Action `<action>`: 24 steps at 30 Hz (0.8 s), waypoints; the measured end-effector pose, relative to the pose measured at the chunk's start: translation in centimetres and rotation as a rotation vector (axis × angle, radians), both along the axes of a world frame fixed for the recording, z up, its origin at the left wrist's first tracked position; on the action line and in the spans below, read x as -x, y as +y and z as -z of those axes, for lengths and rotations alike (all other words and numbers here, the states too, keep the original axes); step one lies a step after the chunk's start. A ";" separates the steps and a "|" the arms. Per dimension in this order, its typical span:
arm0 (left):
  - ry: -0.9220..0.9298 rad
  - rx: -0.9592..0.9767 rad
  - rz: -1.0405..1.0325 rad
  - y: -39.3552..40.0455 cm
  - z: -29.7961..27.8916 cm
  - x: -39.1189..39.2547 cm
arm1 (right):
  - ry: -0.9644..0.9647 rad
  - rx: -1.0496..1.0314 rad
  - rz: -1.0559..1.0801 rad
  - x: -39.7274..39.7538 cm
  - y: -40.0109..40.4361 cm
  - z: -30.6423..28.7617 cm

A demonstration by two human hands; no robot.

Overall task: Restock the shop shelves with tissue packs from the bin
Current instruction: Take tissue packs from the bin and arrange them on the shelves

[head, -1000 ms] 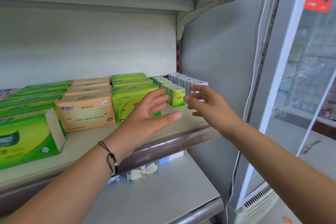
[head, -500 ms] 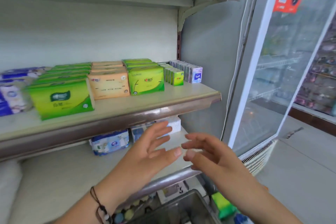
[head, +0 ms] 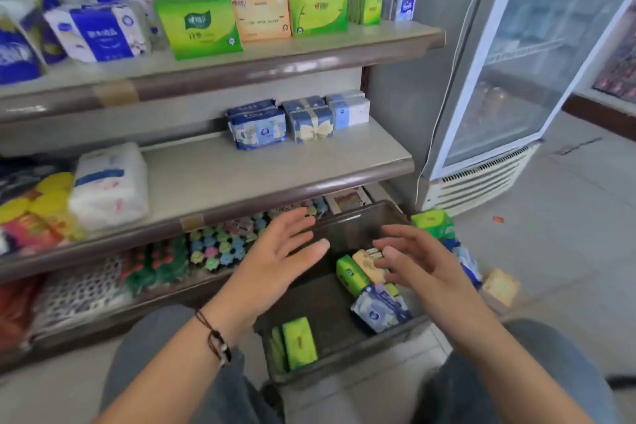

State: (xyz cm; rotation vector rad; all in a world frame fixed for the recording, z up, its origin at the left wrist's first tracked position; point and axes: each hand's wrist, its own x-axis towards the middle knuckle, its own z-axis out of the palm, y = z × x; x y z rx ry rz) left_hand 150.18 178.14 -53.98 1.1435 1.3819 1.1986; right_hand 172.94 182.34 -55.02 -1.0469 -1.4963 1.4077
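Two bare hands hover over a dark bin (head: 347, 220) on the floor below the shop shelves (head: 275, 58). The left hand (head: 275, 262) and right hand (head: 416, 262) have fingers spread, holding nothing. Tissue packs (head: 351, 274) lie inside the bin, under the right hand.

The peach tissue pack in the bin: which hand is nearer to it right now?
The right hand. Its fingertips reach over the peach tissue pack in the bin, almost on it. The left hand hovers open farther left, over the bin's near-left part, clearly apart.
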 end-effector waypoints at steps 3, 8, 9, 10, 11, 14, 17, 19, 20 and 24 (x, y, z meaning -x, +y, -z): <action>0.025 0.051 0.013 -2.4 1.9 -0.2 | -0.002 0.060 0.025 0.7 -2.1 2.3; 0.038 0.126 0.005 -3.9 5.7 -0.6 | -0.020 0.159 0.076 1.0 -3.0 5.7; 0.035 0.142 0.003 -3.8 6.5 -0.7 | -0.028 0.180 0.081 1.0 -2.8 6.3; 0.031 0.162 0.001 -3.5 7.2 -0.7 | -0.043 0.198 0.087 1.1 -2.5 6.8; 0.030 0.180 -0.001 -3.2 7.9 -0.7 | -0.061 0.215 0.088 1.1 -2.3 7.3; 0.030 0.232 -0.005 -1.5 10.0 -0.7 | -0.122 0.256 0.093 1.2 -0.9 8.7; 0.046 0.288 -0.002 0.7 12.3 -0.4 | -0.171 0.288 0.095 1.1 1.1 10.1; 0.076 0.329 -0.009 2.4 14.0 -0.1 | -0.238 0.295 0.084 1.1 2.7 11.3; 0.089 0.353 -0.017 3.1 14.8 0.1 | -0.269 0.303 0.075 1.1 3.4 12.0; 0.146 0.485 -0.033 5.9 18.7 0.9 | -0.398 0.325 0.020 2.0 6.9 15.6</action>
